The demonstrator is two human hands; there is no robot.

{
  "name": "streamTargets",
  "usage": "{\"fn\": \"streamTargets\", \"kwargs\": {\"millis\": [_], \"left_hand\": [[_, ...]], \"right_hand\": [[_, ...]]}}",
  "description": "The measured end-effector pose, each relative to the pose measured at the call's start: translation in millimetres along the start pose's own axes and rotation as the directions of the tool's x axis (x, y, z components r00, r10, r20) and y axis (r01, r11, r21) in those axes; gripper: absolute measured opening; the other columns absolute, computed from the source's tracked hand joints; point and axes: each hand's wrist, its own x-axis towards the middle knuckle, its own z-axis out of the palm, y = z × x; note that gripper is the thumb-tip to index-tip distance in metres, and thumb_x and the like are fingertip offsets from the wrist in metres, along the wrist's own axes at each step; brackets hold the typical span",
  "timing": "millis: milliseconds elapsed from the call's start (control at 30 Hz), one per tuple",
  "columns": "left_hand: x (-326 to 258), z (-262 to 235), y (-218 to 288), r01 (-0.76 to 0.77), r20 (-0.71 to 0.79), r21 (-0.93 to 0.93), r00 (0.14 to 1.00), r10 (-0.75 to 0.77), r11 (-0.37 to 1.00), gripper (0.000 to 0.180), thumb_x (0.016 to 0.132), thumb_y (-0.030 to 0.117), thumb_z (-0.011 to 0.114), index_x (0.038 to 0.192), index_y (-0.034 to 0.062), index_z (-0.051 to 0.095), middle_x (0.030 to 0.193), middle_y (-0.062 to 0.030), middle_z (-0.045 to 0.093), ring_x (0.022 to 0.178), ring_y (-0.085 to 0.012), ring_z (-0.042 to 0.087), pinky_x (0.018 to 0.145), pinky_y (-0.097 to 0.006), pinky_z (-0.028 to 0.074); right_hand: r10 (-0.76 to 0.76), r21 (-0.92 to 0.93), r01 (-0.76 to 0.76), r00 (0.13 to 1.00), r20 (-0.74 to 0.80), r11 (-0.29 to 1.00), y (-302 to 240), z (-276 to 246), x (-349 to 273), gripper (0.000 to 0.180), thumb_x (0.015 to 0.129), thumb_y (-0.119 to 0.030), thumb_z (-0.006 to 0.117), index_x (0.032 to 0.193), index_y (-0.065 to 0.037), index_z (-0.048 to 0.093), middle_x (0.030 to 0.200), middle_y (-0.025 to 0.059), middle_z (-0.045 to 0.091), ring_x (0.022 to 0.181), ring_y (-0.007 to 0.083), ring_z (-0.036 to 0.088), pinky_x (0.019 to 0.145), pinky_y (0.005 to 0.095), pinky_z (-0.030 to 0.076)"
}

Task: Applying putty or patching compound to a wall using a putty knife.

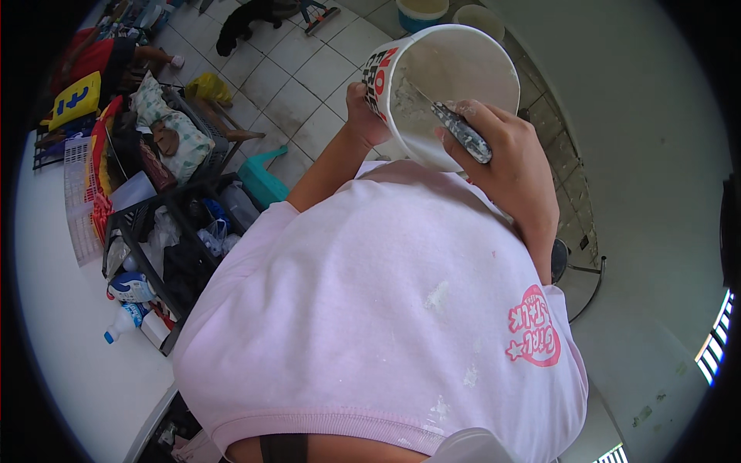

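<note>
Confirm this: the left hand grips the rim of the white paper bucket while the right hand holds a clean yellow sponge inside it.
Not quite. The right hand holds a paste-smeared putty knife, not a sponge; the head view shows its blade reaching into the white paper bucket. The left hand does grip the bucket's rim.

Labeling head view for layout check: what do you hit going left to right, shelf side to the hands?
White spray bottle → black wire shelf → teal plastic stool → left hand → white bucket → right hand gripping a putty knife.
</note>
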Motion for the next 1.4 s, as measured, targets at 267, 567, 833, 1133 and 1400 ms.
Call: {"fn": "streamTargets", "kwargs": {"millis": [267, 567, 833, 1133, 1400], "left_hand": [[2, -7, 0, 0.010, -0.064, 0.112, 0.998, -0.003, 0.994, 0.083, 0.069, 0.045, 0.070, 0.143, 0.0118, 0.054, 0.139, -0.0128, 0.061, 0.127, -0.0329, 0.058, 0.108, -0.052, 0.046], [1, -10, 1, 0.049, 0.010, 0.037, 0.999, -0.050, 0.998, 0.080, 0.070, 0.042, 0.069, 0.143, 0.0098, 0.053, 0.137, -0.0123, 0.062, 0.125, -0.0323, 0.060, 0.108, -0.050, 0.047], [-5, 7, -5, 0.051, 0.027, -0.026, 0.998, -0.051, 0.998, 0.080, 0.070, 0.037, 0.071, 0.142, 0.0070, 0.053, 0.136, -0.0132, 0.063, 0.124, -0.0313, 0.061, 0.107, -0.050, 0.048], [-6, 5, -5, 0.061, 0.002, -0.003, 0.998, -0.061, 0.998, 0.083, 0.068, 0.042, 0.069, 0.143, 0.0096, 0.054, 0.137, -0.0131, 0.062, 0.124, -0.0316, 0.061, 0.108, -0.051, 0.046], [-10, -1, -4, 0.018, -0.083, 0.185, 0.997, -0.003, 0.983, 0.083, 0.068, 0.045, 0.068, 0.142, 0.0110, 0.054, 0.138, -0.0133, 0.061, 0.127, -0.0324, 0.059, 0.108, -0.052, 0.046]], "right_hand": [[0.083, 0.081, -0.099, 0.982, 0.172, 0.992, -2, -20, -14, 0.025, 0.085, -0.007, 0.075, 0.109, -0.002, 0.072, 0.090, 0.0141, 0.072, 0.075, 0.0282, 0.071, 0.068, 0.0366, 0.056], [-0.041, -0.114, 0.061, 0.984, 0.172, 0.992, 4, -26, -7, 0.027, 0.080, -0.007, 0.076, 0.105, -0.001, 0.072, 0.092, 0.0152, 0.069, 0.083, 0.0370, 0.067, 0.072, 0.0439, 0.053], [-0.021, 0.039, 0.012, 0.969, 0.245, 0.999, -2, -45, -12, 0.033, 0.076, -0.010, 0.081, 0.106, 0.001, 0.071, 0.091, 0.0147, 0.068, 0.078, 0.0342, 0.068, 0.068, 0.0403, 0.053], [-0.090, 0.068, 0.075, 0.964, 0.249, 0.995, -1, -43, -13, 0.031, 0.077, -0.012, 0.081, 0.104, 0.001, 0.071, 0.086, 0.0146, 0.067, 0.074, 0.0349, 0.066, 0.066, 0.0421, 0.052], [-0.169, 0.030, 0.167, 0.949, 0.266, 0.985, -2, -32, -11, 0.032, 0.075, -0.009, 0.082, 0.103, 0.002, 0.071, 0.086, 0.0145, 0.067, 0.071, 0.0352, 0.065, 0.062, 0.0401, 0.052]]}}
